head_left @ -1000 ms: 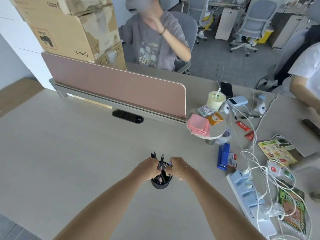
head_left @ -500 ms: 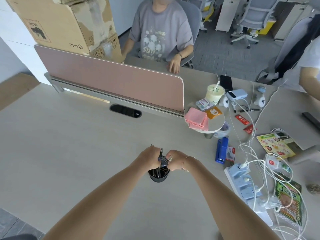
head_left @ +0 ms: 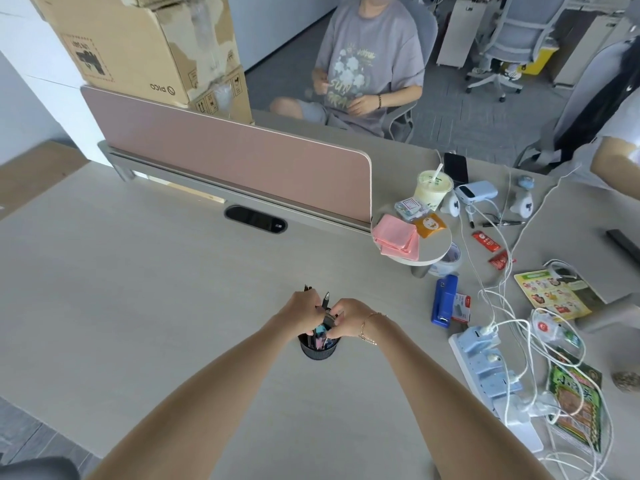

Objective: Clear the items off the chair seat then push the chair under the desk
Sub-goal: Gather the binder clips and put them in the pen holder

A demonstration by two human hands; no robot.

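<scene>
A black pen cup stands on the pale wooden desk, near its middle. Both my hands meet right over its mouth. My left hand is closed around the black pens that stick up out of the cup. My right hand, with a thin bracelet at the wrist, pinches a small black clip at the cup's rim. Blue and pink bits show inside the cup. A dark rounded shape at the bottom left corner could be the chair; I cannot tell.
A pink divider with cardboard boxes behind it closes the far side. To the right lie a blue stapler, a power strip with tangled white cables, snack packets and a round shelf. A person sits across.
My hands have stayed together on the cup and pressed a little lower into it. The person across has lowered their arm to their lap.
</scene>
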